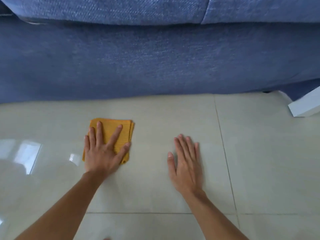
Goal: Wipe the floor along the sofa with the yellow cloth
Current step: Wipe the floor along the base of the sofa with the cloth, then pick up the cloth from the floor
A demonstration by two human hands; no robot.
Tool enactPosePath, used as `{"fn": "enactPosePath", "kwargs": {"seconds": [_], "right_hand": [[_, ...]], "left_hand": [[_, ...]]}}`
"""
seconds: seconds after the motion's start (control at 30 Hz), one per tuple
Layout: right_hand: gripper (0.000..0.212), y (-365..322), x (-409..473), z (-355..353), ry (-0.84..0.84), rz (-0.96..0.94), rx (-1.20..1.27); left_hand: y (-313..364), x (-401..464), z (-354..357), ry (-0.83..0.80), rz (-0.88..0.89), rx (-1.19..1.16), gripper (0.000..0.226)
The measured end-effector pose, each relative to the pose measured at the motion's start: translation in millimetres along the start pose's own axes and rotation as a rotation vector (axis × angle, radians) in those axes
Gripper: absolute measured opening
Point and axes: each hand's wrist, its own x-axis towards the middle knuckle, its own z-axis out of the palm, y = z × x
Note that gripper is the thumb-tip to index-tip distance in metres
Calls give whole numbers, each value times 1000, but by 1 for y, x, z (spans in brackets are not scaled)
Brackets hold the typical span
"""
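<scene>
A folded yellow cloth (124, 132) lies flat on the pale tiled floor (259, 153), a short way in front of the blue sofa (155, 63). My left hand (103, 151) presses down on the cloth with fingers spread, covering its lower left part. My right hand (186, 161) rests palm down on the bare tile to the right of the cloth, fingers together and slightly apart, holding nothing.
The sofa base runs across the whole upper view and meets the floor at a straight edge. A white block-shaped object (306, 106) stands at the right edge by the sofa's corner. Window glare (27, 155) shines on the tiles at the left.
</scene>
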Motion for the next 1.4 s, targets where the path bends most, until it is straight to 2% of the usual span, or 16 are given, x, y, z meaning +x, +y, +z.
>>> {"fn": "enactPosePath", "kwargs": {"seconds": [0.13,0.3,0.43,0.63,0.77,0.87,0.93,1.0,1.2,1.27,1.4], "right_hand": [[58,0,0,2,2,-5,3],[52,1,2,0,70,20,162],[51,8,5,-17,103,49,231],[51,45,24,-51,139,97,112],[57,69,42,-71,21,138,-30],[52,70,48,-75,-100,96,-93],[44,65,53,-76,-194,68,-101],[45,57,60,-76,-278,49,-95],[65,34,78,-72,-435,18,-48],[68,28,81,-73,-498,7,-33],[44,18,85,-87,-496,35,-54]], "left_hand": [[-26,34,0,8,-105,-35,73],[-8,30,1,-11,-124,-28,74],[61,-3,2,-32,20,-64,72],[172,-64,4,-126,236,-144,71],[180,-66,-11,-184,249,-123,72],[164,-39,-31,-152,237,-128,62],[149,-13,-42,-201,307,-71,69],[139,8,-49,-279,385,-24,72],[147,31,-59,-350,387,-7,35],[154,31,-67,-371,357,-57,31],[160,26,-98,-448,339,-138,20]]}}
